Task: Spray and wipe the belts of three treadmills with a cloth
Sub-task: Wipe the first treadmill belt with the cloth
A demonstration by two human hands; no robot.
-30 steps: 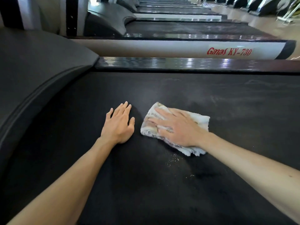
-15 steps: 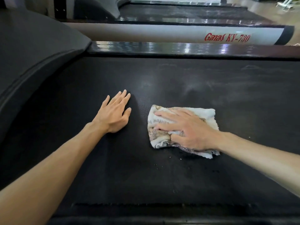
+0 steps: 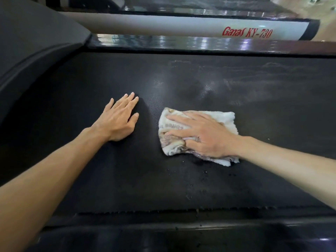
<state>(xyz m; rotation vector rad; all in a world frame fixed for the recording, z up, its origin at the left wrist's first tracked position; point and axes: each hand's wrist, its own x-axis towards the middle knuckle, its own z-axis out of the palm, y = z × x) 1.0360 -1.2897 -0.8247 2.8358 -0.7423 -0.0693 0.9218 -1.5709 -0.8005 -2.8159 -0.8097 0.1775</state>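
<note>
A black treadmill belt [image 3: 200, 182] fills most of the head view, with dull smears toward its far right. A crumpled white cloth [image 3: 225, 119] with brown print lies on the belt right of the middle. My right hand [image 3: 203, 135] presses flat on the cloth, fingers spread and pointing left. My left hand [image 3: 119, 118] rests palm down on the bare belt, a short gap left of the cloth, fingers straight. No spray bottle is in sight.
The dark motor cover [image 3: 32, 57] rises at the left. A glossy side rail [image 3: 200, 42] borders the belt's far edge, and beyond it lies a neighbouring treadmill's white rail [image 3: 172, 26] with red lettering. The near side rail [image 3: 181, 231] runs along the bottom.
My right hand has slid the cloth toward me and to the right across the belt. The left hand stayed planted. The camera has tilted down, bringing the near rail into view.
</note>
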